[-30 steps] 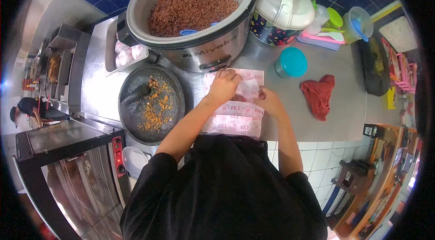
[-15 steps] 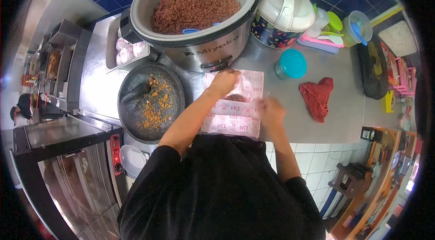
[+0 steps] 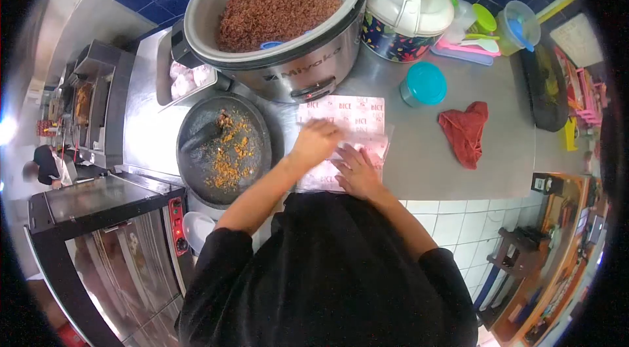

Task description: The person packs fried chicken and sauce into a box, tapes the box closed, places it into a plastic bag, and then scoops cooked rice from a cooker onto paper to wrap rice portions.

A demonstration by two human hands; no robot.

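White wrapping paper (image 3: 344,108) with pink printed lettering lies on the steel counter in front of me, with folded layers under my hands. My right hand (image 3: 357,173) presses on the folded part, fingers spread. Just left of it, my left hand (image 3: 316,143) is over the middle of the paper, its fingers bent and smeared by motion, so its grip is unclear. Whatever lies inside the fold is covered by paper and hands. To the left is a dark stone mortar (image 3: 223,193) with orange-brown crumbs (image 3: 229,164) and a pestle (image 3: 200,137).
Behind the paper stands a large open rice cooker (image 3: 298,75) of reddish-brown rice (image 3: 275,10). A metal tray (image 3: 167,95) with wrapped bundles (image 3: 187,82) sits back left. Right are a teal-lidded tub (image 3: 423,84), a red cloth (image 3: 465,134) and a floral-patterned container with white lid (image 3: 400,26).
The paper has been folded over the dark rice that showed before. My left hand came down towards me, and my right hand moved left onto the paper and spread flat.
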